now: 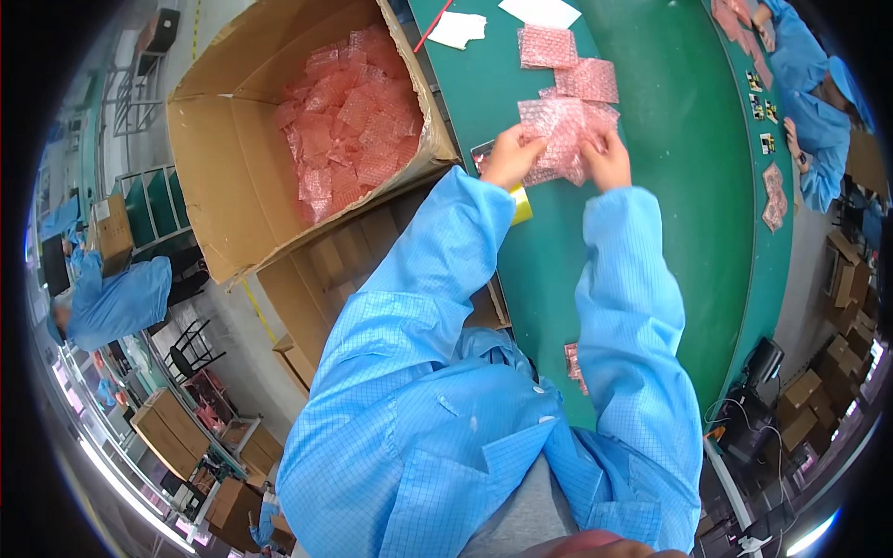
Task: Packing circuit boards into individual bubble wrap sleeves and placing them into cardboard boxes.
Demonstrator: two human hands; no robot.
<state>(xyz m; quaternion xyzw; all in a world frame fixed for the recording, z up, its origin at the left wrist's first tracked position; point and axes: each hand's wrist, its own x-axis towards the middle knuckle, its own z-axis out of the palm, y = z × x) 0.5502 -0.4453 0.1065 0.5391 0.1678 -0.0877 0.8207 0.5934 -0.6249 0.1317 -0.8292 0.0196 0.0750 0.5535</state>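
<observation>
Both my hands are over the green table, pinching a pink bubble-wrap bag between them. My left hand grips its left side with thumb and fingers. At the right side my right hand has its fingers closed on the same bag. Just beyond lie more pink bubble-wrap pieces, partly overlapping. A small dark-and-silver item shows beside my left hand, mostly covered. Under my left wrist a yellow object sticks out; its kind is hidden.
A large open cardboard box full of pink bubble-wrap bags stands left of the green table. White paper lies at the far end. Across the table another person in blue works. A small pink bundle lies near my right sleeve.
</observation>
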